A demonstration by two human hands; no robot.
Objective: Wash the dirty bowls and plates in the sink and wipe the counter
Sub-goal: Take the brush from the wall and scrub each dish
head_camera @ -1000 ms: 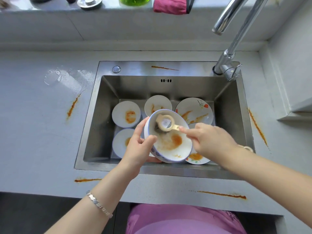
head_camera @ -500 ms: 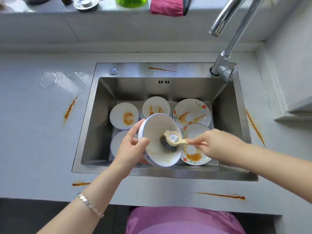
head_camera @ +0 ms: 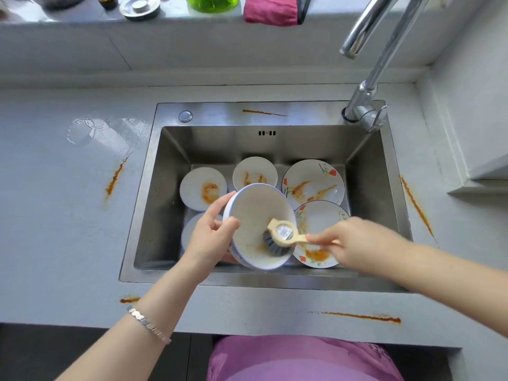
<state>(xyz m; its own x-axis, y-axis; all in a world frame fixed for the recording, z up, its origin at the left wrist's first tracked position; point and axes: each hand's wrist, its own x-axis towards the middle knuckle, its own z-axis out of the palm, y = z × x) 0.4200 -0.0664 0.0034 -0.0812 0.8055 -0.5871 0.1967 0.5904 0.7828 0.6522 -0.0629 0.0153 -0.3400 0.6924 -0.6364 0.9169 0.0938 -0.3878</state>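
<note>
The bowl (head_camera: 255, 213) is held tilted over the front of the sink (head_camera: 154, 188). The left hand (head_camera: 211, 237) grips it, fingers (head_camera: 221, 206) curled round the rim and the thumb inside. The right hand (head_camera: 357, 243) has its fingers (head_camera: 316, 239) pinched on the handle of the brush (head_camera: 280, 239), whose bristles press into the bowl's lower wall. The upper wall looks mostly clean, and a faint orange smear shows beside the bristles, so I judge this piece part-scrubbed and not yet rinsed.

Five more pieces lie on the sink floor, apparently untouched. Three are small white dishes (head_camera: 203, 188), one of them half hidden under the left hand, and two are flowered plates (head_camera: 313, 180). Four of the five show orange sauce. That makes six pieces in all, none finished.

The bench (head_camera: 55, 229) is unwiped. It carries four orange streaks (head_camera: 115, 180) and one puddle (head_camera: 104, 130), and a fifth streak crosses the sink's back rim. There is one tap (head_camera: 365, 105), with no water visibly running. One pink cloth (head_camera: 270, 9) lies on the ledge behind.
</note>
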